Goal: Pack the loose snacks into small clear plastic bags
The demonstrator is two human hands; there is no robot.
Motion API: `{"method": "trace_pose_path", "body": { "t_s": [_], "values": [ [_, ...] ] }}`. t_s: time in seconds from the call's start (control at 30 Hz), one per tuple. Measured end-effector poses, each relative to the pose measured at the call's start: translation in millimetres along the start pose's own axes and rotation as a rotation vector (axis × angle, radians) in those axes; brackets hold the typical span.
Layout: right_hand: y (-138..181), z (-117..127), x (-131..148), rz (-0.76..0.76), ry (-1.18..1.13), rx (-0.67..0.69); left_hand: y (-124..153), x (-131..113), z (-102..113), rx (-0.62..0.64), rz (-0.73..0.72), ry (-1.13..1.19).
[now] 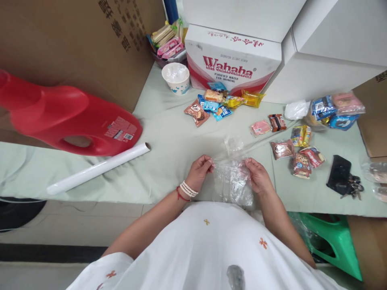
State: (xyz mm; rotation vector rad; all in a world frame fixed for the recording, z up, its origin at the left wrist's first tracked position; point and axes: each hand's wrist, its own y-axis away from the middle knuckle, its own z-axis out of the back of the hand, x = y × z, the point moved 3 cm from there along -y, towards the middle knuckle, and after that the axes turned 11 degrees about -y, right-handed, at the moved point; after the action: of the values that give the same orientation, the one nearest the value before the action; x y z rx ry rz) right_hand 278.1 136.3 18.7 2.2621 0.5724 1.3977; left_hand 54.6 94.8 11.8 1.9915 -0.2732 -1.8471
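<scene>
A clear plastic bag (232, 183) stretches between my two hands near the table's front edge. My left hand (199, 171), with a beaded bracelet at the wrist, pinches the bag's upper left corner. At its upper right, my right hand (256, 174) grips the opposite corner. The bag looks flat, and it hangs down toward my white shirt. Just beyond lies another crumpled clear plastic piece (233, 143). To the right of my right hand are several wrapped snacks, among them a brown packet (282, 149) and a pink packet (260, 128).
More snacks (197, 112) lie before a Wahaba-style white carton (232, 60), beside a paper cup (177, 79). A red jug (75, 121) and white roll (99, 168) occupy the left. A filled snack bag (335, 110), black pouch (339, 174) and keys (354, 187) lie right.
</scene>
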Motion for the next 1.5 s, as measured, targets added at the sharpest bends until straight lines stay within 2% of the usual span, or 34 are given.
{"method": "trace_pose_path", "body": {
  "t_s": [0.07, 0.17, 0.27, 0.33, 0.4, 0.47, 0.53, 0.63, 0.73, 0.8, 0.9, 0.97, 1.03, 1.13, 1.2, 1.23, 1.3, 1.43, 1.5],
  "values": [
    [0.6, 2.4, -2.6, -0.012, 0.007, -0.006, 1.5, 1.4, 1.6, -0.006, 0.055, 0.043],
    [0.4, -0.3, -12.3, 0.064, 0.102, 0.035, 1.0, 4.4, -5.3, 0.003, 0.166, 0.094],
    [0.8, -4.2, -19.7, 0.154, 0.275, 0.099, -6.7, 7.1, -13.2, -0.038, 0.143, -0.058],
    [4.0, -3.0, -16.1, 0.303, 0.402, 0.032, -13.0, 9.2, -17.0, -0.073, 0.088, -0.150],
    [11.2, -1.0, -7.0, 0.525, 0.494, -0.116, -16.1, 11.0, -20.2, -0.101, 0.046, -0.164],
    [17.2, -3.9, -2.9, 0.608, 0.517, -0.161, -14.1, 10.6, -24.2, -0.118, 0.006, -0.156],
    [17.2, -12.5, -7.5, 0.475, 0.458, -0.060, -7.5, 6.8, -30.4, -0.084, -0.050, -0.135],
    [11.6, -28.1, -19.9, 0.174, 0.287, 0.094, 4.4, -3.3, -40.4, 0.051, -0.146, -0.110],
    [5.2, -35.0, -24.1, -0.048, 0.125, 0.198, 9.8, -11.2, -38.8, 0.127, -0.158, -0.035],
    [1.6, -31.3, -19.4, -0.098, 0.037, 0.213, 9.1, -13.1, -28.1, 0.090, -0.115, 0.050],
    [-1.8, -19.5, -7.1, -0.012, -0.053, 0.132, 8.4, -13.0, -8.4, -0.003, -0.062, 0.140],
    [-0.3, -18.6, -3.4, 0.033, -0.070, 0.120, 10.8, -13.6, -2.3, -0.008, -0.070, 0.166],
    [4.1, -28.7, -7.6, -0.004, -0.069, 0.199, 15.1, -15.6, -5.9, 0.056, -0.084, 0.181],
    [12.4, -55.8, -24.5, -0.171, -0.099, 0.425, 21.4, -21.2, -21.0, 0.206, -0.097, 0.202],
    [14.2, -68.8, -34.4, -0.253, -0.141, 0.520, 22.9, -25.8, -27.3, 0.261, -0.111, 0.228],
    [13.2, -71.3, -37.3, -0.273, -0.162, 0.529, 22.6, -27.6, -27.7, 0.271, -0.113, 0.247],
    [7.7, -67.3, -37.6, -0.259, -0.197, 0.463, 20.6, -29.3, -22.3, 0.263, -0.100, 0.294],
    [-4.5, -39.3, -23.8, -0.154, -0.248, 0.220, 15.0, -25.5, 3.9, 0.156, -0.047, 0.335],
    [-7.2, -26.2, -15.6, -0.123, -0.263, 0.160, 12.9, -23.0, 17.1, 0.092, -0.040, 0.338]
  ]
}}
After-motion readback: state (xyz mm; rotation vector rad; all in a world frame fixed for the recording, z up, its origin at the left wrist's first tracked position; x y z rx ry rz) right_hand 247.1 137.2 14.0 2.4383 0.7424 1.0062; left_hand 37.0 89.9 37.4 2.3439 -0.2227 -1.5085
